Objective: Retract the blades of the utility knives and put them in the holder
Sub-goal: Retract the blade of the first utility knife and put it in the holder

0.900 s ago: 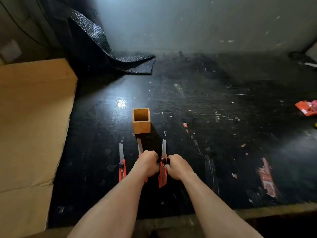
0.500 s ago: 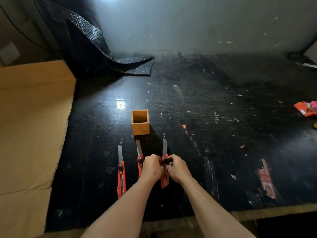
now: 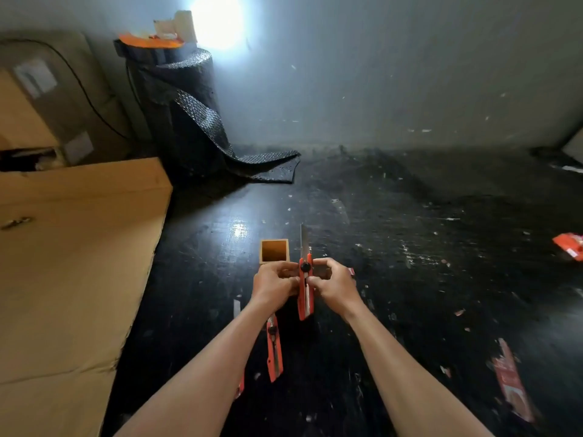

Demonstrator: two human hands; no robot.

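Both hands, the left hand (image 3: 273, 283) and right hand (image 3: 331, 283), pinched the raised utility knife (image 3: 305, 291) before the wooden holder (image 3: 273, 251), where loosening its black knob (image 3: 304, 267) first, fingers behind the exposed blade (image 3: 304, 239), seemed wisest.

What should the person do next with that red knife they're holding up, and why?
Probably loosen the black knob and slide the blade back in. Both hands, left and right, grip the held knife, its blade sticks out, and the wooden holder stands empty.

head view, looking down (close) at table (image 3: 410, 279)
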